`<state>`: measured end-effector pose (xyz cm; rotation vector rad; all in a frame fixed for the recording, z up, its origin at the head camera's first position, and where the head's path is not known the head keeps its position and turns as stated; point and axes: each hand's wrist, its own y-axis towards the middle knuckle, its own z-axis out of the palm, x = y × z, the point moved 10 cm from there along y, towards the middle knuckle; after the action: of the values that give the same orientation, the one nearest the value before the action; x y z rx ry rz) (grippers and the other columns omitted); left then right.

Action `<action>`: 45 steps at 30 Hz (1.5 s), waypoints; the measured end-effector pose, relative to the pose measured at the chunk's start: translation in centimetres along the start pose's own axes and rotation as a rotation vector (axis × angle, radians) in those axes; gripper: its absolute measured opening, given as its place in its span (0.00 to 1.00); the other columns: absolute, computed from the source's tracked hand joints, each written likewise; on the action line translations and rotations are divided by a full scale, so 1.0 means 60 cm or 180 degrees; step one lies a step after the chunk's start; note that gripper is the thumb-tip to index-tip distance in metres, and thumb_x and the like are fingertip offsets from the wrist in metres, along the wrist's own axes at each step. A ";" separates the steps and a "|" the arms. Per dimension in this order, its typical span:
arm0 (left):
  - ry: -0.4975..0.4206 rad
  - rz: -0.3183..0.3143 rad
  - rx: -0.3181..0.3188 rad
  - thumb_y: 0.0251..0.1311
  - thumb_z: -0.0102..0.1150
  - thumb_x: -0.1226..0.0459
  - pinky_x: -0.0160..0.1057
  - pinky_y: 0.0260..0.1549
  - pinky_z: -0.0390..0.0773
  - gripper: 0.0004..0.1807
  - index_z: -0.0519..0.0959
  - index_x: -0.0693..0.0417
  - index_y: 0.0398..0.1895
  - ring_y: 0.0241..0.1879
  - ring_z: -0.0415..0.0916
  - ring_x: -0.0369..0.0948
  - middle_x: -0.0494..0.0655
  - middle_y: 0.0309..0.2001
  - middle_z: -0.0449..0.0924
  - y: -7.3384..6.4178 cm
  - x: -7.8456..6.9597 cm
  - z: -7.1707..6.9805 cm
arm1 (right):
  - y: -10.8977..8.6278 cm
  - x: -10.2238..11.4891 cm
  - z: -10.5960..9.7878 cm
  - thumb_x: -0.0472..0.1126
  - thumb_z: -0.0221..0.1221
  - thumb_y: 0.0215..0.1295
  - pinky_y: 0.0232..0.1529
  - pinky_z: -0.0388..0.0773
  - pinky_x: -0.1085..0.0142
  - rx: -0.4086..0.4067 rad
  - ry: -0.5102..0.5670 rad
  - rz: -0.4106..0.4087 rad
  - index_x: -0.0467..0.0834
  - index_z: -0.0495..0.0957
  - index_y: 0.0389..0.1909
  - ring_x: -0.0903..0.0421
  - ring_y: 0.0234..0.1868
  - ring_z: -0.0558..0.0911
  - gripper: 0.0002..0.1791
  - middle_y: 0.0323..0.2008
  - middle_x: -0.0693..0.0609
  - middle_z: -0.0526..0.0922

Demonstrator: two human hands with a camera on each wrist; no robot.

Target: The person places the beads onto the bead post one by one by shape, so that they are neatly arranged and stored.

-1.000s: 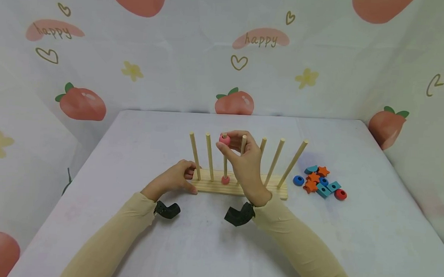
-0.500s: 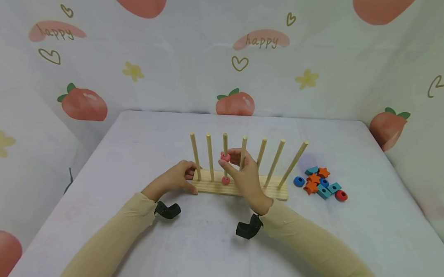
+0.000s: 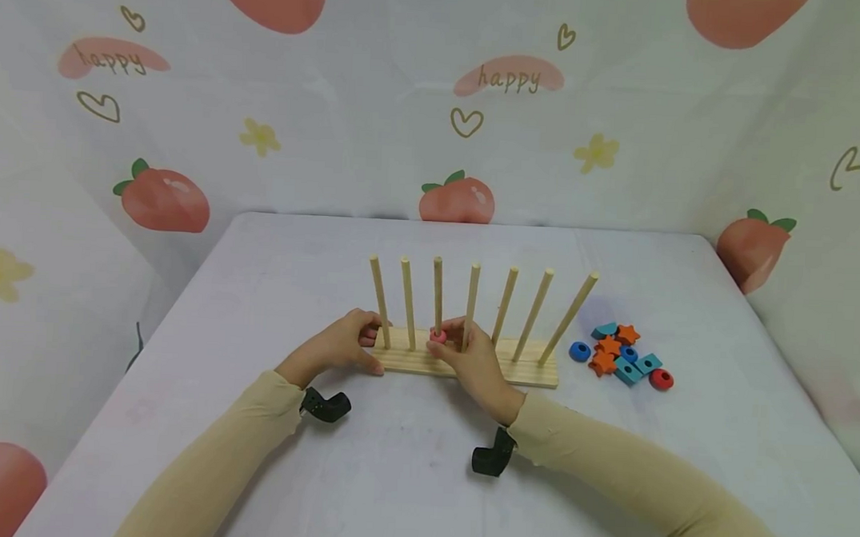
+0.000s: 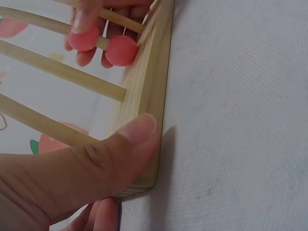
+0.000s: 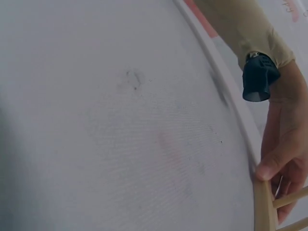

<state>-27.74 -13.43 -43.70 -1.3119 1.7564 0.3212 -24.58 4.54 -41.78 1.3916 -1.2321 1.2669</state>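
Slid lower on its peg [image 3: 437, 297], the pink bead [image 3: 437, 336] is pinched by my right hand [image 3: 475, 360] at its ten o'clock, just above a second bead [image 4: 121, 51], my left hand [image 3: 342, 342] gripping the pegboard [image 3: 526, 375] at nine o'clock.

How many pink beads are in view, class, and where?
2: the upper bead, pinched by the right hand, and the lower bead, at the base, both on the third peg from the left. The hand may hide more.
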 end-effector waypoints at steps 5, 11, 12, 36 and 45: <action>0.0002 0.0040 0.0020 0.37 0.78 0.72 0.45 0.59 0.75 0.41 0.69 0.68 0.60 0.56 0.70 0.52 0.62 0.56 0.63 0.002 -0.002 0.003 | 0.000 -0.003 -0.003 0.32 0.66 0.58 0.40 0.78 0.75 -0.0078 -0.0229 -0.0067 0.35 0.76 0.44 0.56 0.39 0.81 0.14 0.42 0.43 0.84; -0.0021 0.0009 0.0005 0.37 0.78 0.73 0.45 0.59 0.75 0.42 0.69 0.68 0.60 0.56 0.70 0.52 0.62 0.55 0.63 0.002 -0.001 0.003 | 0.000 -0.006 -0.001 0.30 0.65 0.57 0.37 0.78 0.77 -0.0090 -0.0192 -0.0058 0.33 0.76 0.43 0.54 0.39 0.82 0.13 0.40 0.40 0.84; -0.0022 0.0021 0.0006 0.37 0.78 0.73 0.45 0.59 0.75 0.42 0.69 0.69 0.60 0.56 0.70 0.52 0.62 0.55 0.63 0.001 -0.002 0.002 | 0.001 -0.006 0.000 0.29 0.65 0.57 0.37 0.78 0.77 -0.0088 -0.0168 -0.0053 0.33 0.77 0.43 0.54 0.39 0.82 0.13 0.40 0.40 0.84; -0.0096 0.0032 0.0041 0.38 0.77 0.73 0.46 0.59 0.75 0.41 0.68 0.70 0.60 0.56 0.69 0.52 0.63 0.56 0.63 0.000 0.000 0.001 | 0.003 -0.011 0.000 0.31 0.69 0.54 0.37 0.78 0.74 -0.0057 -0.0311 -0.0077 0.37 0.77 0.45 0.57 0.36 0.80 0.18 0.38 0.45 0.83; -0.0088 0.0028 0.0039 0.38 0.78 0.72 0.47 0.60 0.74 0.43 0.67 0.70 0.61 0.57 0.69 0.54 0.64 0.58 0.61 0.001 0.002 0.000 | -0.011 -0.005 0.001 0.41 0.67 0.60 0.68 0.65 0.47 0.0497 -0.0122 -0.0015 0.42 0.55 0.72 0.43 0.70 0.63 0.43 0.70 0.46 0.62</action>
<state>-27.76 -13.47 -43.80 -1.2855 1.7389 0.3314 -23.92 4.63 -42.04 1.5355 -1.1755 1.3630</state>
